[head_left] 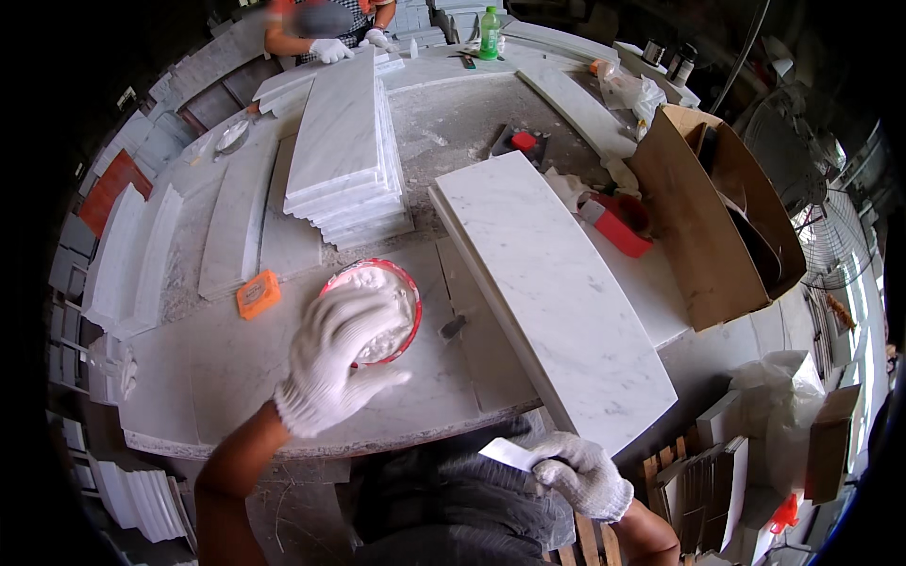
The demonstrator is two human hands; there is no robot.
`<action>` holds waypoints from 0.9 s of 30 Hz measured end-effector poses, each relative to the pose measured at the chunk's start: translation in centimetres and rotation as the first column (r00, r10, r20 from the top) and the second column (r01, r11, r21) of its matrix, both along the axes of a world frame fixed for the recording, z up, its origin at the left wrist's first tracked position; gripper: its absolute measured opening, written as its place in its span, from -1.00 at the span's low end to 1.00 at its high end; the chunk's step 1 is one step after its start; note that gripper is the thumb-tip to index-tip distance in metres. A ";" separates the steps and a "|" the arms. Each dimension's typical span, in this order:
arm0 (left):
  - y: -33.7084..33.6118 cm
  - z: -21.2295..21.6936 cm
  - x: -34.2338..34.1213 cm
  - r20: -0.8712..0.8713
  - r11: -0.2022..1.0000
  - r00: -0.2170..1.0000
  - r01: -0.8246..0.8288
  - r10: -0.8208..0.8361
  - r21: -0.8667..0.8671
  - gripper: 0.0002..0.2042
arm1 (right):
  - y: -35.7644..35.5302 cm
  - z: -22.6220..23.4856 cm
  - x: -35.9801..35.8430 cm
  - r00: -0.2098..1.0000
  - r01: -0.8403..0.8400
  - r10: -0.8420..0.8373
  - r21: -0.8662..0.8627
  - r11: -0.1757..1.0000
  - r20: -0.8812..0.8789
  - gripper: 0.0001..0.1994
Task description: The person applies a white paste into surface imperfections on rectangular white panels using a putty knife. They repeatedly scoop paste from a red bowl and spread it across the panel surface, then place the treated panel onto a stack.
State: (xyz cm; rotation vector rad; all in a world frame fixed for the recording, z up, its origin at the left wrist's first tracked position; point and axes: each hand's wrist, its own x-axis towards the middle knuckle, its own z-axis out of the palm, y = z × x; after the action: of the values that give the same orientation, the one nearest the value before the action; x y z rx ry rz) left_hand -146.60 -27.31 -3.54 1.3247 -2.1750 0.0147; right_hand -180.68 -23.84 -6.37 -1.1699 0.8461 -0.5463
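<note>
My left hand (335,354), in a white knit glove, is over a red-rimmed bowl (411,341) of white paste (377,281). Its fingers reach across the bowl and its thumb points to the right; whether they touch the paste is hidden. Low in front of my body, my right hand (580,472), gloved too, is closed on a putty knife with a pale flat blade (508,454). Just beyond that hand is the near end of a stack of long white marble slabs (557,292). A small dark flat piece (453,327) lies between bowl and slabs.
An orange box (258,294) sits left of the bowl. Further back rises a tall slab stack (340,141). To the right are a red container (615,226) and an open cardboard box (708,226). Across the table a gloved person (330,49) stands near a green bottle (489,34).
</note>
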 end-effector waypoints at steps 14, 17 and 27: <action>-16.9 -8.3 -15.0 0.150 0.985 0.983 0.082 -0.105 0.152 -0.19 | -1.3 -1.3 -4.8 0.917 0.121 -0.367 -0.772 0.624 -0.153 -0.86; -19.0 -7.9 -17.5 0.192 0.948 0.969 0.094 -0.157 0.304 -0.08 | -1.7 -1.1 -4.7 0.916 0.007 -0.328 -0.809 0.588 -0.231 -0.75; -23.2 -8.3 -18.3 -0.034 0.984 0.997 0.071 -0.067 0.163 -0.45 | -4.1 -0.7 -5.4 0.931 -0.043 -0.296 -0.870 0.492 -0.213 -0.70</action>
State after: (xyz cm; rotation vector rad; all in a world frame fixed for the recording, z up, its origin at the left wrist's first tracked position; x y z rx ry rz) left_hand -164.87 -50.47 -11.87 1.3288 -2.2361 -0.2142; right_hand -186.11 -27.92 -7.07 -2.2164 0.9805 -0.9846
